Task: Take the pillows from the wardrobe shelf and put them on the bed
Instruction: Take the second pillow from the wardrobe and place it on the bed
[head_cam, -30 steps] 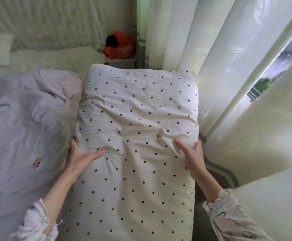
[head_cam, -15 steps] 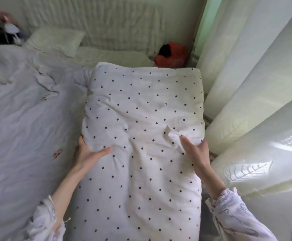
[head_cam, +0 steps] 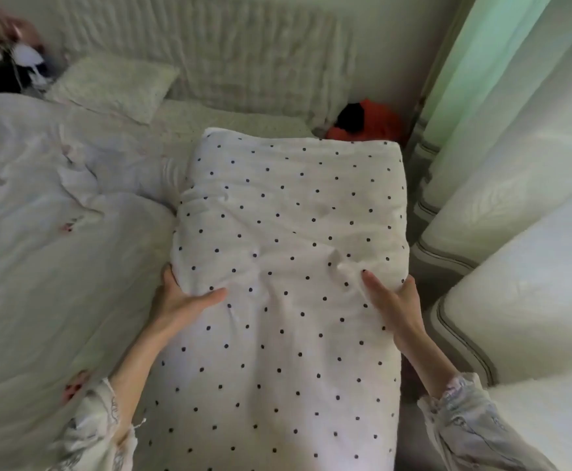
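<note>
Placement of the dotted pillow (head_cam: 288, 300) is the step in hand. It lies lengthwise along the bed (head_cam: 40, 266), against the curtain (head_cam: 502, 198) side. The left hand (head_cam: 179, 300) grips its left edge, thumb on top, fingers tucked beneath. The right hand (head_cam: 393, 300) grips the right edge likewise. Advice: lower both sides evenly, keep the far end short of the red object (head_cam: 363, 122), then release. The pillow's near end is cut off; the fingers beneath are hidden; the red object cannot be identified.
</note>
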